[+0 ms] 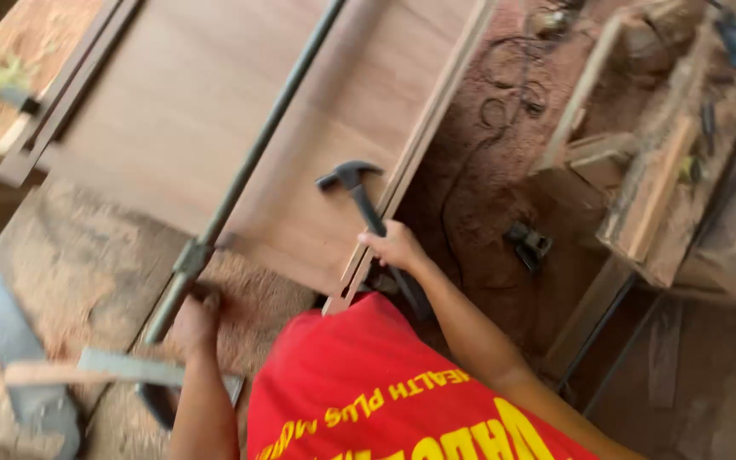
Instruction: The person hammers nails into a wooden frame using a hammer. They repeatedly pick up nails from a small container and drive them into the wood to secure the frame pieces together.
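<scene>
Hammer (366, 204) with a dark claw head stands nearly upright at the framed edge of the wood panel (189, 111), its handle clasped in the right hand (395, 245), arm bent and reaching forward. The left hand (193, 322) is closed around the near end of a long bar clamp (240, 183) lying across the panel. A handsaw (10, 341) rests on the dusty desk (87, 273). Beyond, cables trail over the dirt floor (487, 153).
</scene>
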